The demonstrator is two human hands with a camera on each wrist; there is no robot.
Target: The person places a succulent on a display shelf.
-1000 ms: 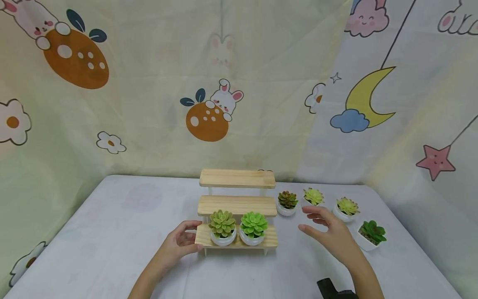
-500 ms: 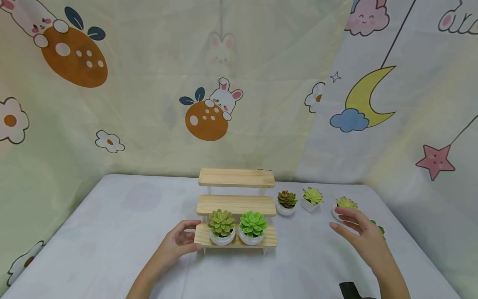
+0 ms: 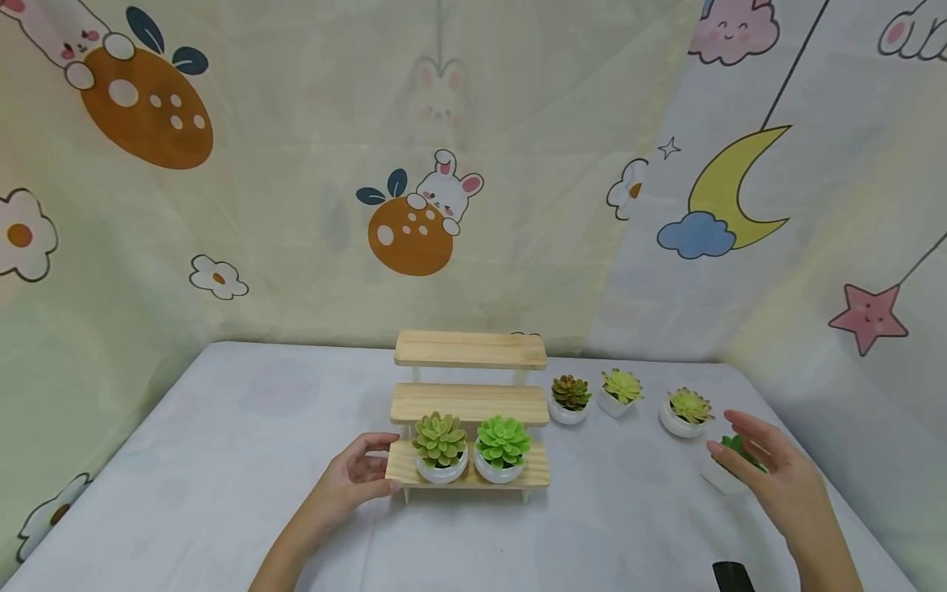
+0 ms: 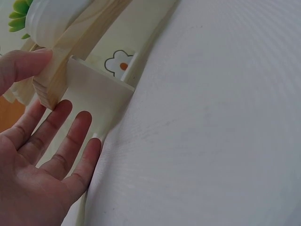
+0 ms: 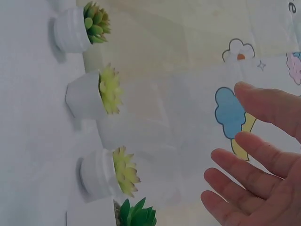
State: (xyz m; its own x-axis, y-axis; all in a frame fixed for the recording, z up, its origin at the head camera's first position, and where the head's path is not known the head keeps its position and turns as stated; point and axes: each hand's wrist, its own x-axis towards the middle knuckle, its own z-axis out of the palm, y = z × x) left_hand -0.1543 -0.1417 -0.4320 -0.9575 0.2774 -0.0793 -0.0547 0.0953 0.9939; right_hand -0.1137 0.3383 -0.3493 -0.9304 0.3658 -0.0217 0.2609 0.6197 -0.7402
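Note:
A three-tier wooden display stand (image 3: 470, 404) stands on the table, with two potted succulents, a dull green one (image 3: 440, 441) and a bright green one (image 3: 503, 444), on its lowest step. My left hand (image 3: 361, 473) holds the left end of that step. In the left wrist view, its thumb (image 4: 35, 63) lies on the board and a fingertip touches the underside. Over at the right, my right hand (image 3: 784, 473) hovers by a dark green succulent in a white pot (image 3: 721, 477), partly covering it. Its fingers are spread and hold nothing, as the right wrist view shows.
Right of the stand sit a reddish-brown succulent (image 3: 570, 398), a yellow-green one in an angular pot (image 3: 620, 390) and another in a round pot (image 3: 686, 411). A printed curtain (image 3: 518, 247) hangs behind the table. A black object (image 3: 732, 575) shows near the right forearm.
My right hand has moved rightward and slightly toward me, past the yellow-green succulents to the dark green one. The left hand stays at the stand.

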